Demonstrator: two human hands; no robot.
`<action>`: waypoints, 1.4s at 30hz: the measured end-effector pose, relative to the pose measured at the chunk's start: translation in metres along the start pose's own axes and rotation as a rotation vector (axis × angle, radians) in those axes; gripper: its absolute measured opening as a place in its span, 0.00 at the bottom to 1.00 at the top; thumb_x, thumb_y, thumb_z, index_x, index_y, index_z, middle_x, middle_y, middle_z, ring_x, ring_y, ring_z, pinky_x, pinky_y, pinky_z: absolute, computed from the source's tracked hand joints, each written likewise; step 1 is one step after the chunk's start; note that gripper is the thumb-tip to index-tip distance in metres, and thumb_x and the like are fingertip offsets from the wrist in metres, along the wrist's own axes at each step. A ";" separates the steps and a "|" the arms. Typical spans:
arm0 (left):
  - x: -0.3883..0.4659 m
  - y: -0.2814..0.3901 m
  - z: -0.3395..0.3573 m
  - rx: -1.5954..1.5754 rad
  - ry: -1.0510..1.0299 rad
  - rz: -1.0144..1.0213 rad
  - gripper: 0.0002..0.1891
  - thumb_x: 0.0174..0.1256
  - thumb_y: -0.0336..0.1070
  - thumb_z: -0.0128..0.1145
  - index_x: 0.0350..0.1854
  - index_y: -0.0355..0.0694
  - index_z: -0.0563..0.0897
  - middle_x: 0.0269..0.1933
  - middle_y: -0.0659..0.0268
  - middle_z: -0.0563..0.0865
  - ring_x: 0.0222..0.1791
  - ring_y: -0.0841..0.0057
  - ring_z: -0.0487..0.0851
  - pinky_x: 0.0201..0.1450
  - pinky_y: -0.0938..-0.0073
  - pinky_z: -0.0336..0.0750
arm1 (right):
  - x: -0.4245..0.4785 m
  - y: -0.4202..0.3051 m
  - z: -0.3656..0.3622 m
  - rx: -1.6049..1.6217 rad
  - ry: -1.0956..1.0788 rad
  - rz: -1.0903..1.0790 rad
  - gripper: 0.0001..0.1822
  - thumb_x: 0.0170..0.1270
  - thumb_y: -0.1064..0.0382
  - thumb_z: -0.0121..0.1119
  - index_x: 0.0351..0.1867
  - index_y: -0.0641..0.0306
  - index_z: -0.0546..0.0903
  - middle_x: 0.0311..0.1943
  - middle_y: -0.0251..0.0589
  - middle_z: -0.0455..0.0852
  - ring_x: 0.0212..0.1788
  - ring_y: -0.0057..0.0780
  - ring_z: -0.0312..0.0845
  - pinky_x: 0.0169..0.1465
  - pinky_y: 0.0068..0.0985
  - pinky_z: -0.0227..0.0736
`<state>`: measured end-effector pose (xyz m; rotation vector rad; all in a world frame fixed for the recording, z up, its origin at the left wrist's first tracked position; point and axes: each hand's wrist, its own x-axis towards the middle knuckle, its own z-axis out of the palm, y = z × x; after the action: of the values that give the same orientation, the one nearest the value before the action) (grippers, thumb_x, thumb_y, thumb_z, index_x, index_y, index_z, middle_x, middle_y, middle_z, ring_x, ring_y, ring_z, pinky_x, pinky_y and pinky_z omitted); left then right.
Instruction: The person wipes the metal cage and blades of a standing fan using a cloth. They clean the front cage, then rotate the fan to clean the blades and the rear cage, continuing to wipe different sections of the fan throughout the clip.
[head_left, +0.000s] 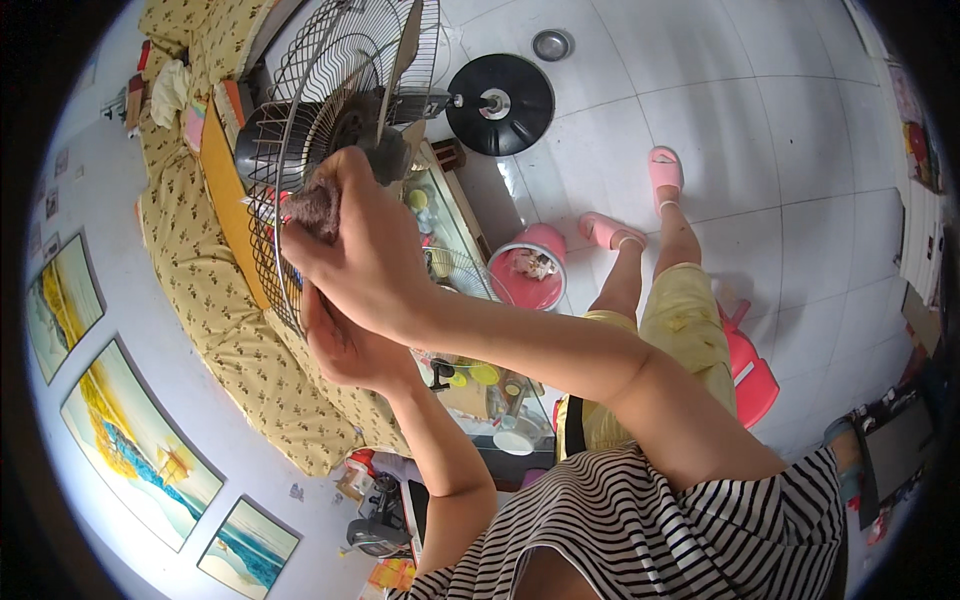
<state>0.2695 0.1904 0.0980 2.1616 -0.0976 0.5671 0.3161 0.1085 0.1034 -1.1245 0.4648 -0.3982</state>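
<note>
A pedestal fan stands upright before me, its wire guard facing my hands and its round black base on the floor. My right hand holds a bunched grey-brown cloth against the guard's wires, near the dark fan motor. Just below it, my left hand is at the lower rim of the guard, its fingers curled around the edge. Dark smudges show on the left palm. A fan blade is visible beside the wires.
A glass-topped table holding jars and cups stands beyond my arms. Near my pink slippers is a pink bin with litter inside. A metal bowl and a red plastic stool are on the tiled floor. A patterned sofa lines the wall.
</note>
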 end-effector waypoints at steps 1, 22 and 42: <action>0.000 -0.003 0.000 0.069 0.000 0.055 0.17 0.63 0.22 0.57 0.55 0.23 0.78 0.50 0.57 0.86 0.46 0.75 0.84 0.51 0.76 0.78 | 0.003 -0.003 -0.001 0.022 0.028 -0.011 0.18 0.54 0.65 0.66 0.40 0.65 0.69 0.25 0.43 0.82 0.29 0.36 0.83 0.32 0.31 0.74; -0.004 -0.020 -0.008 0.333 0.025 0.246 0.14 0.73 0.27 0.51 0.57 0.26 0.77 0.52 0.54 0.84 0.48 0.68 0.84 0.52 0.72 0.79 | 0.038 0.011 -0.104 0.399 -0.546 0.281 0.18 0.56 0.63 0.68 0.47 0.66 0.78 0.39 0.33 0.83 0.41 0.18 0.78 0.47 0.20 0.73; -0.052 0.024 0.019 0.264 -0.264 0.181 0.18 0.71 0.28 0.55 0.61 0.30 0.75 0.55 0.56 0.80 0.55 0.70 0.78 0.60 0.69 0.70 | 0.006 0.032 -0.163 0.723 -0.605 0.860 0.29 0.50 0.61 0.49 0.55 0.74 0.75 0.48 0.50 0.83 0.50 0.37 0.81 0.57 0.33 0.74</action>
<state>0.2232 0.1540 0.0835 2.4944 -0.3846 0.4100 0.2350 -0.0064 0.0150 -0.2356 0.1940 0.5024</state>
